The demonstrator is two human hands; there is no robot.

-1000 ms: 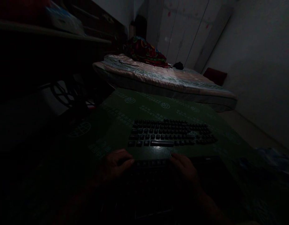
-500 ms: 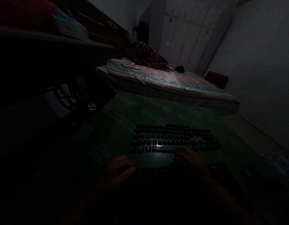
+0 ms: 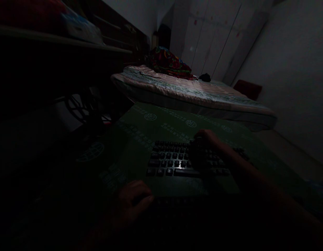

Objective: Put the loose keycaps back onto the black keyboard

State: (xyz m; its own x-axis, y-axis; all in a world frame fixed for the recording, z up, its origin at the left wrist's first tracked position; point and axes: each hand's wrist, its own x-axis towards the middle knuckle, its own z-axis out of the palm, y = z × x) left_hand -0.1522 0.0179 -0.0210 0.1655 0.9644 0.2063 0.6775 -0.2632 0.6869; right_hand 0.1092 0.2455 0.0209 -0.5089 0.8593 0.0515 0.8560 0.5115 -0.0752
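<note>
Black keycaps [image 3: 174,156] lie on the green tabletop [image 3: 127,139], spread in rows like a keyboard layout, with a long space bar cap [image 3: 187,172] in the nearest row. Over the far row of caps is my right hand [image 3: 207,136], its fingers bent down and drawn together; whatever is between the fingertips is hidden. Nearer to me, a dark keyboard [image 3: 174,201] is mostly lost in shadow. At its left far corner my left hand [image 3: 134,197] is curled, thumb and fingers closed around the edge.
Beyond the table stands a bed [image 3: 193,92] with a folded red patterned blanket [image 3: 170,62]. A dark wheel [image 3: 77,108] is at left, under a shelf-like surface [image 3: 59,42]. The room is very dim.
My right hand has moved away from me, from beside the space bar cap to the far row of keycaps. My left hand stays at the keyboard's corner. The view has shifted slightly.
</note>
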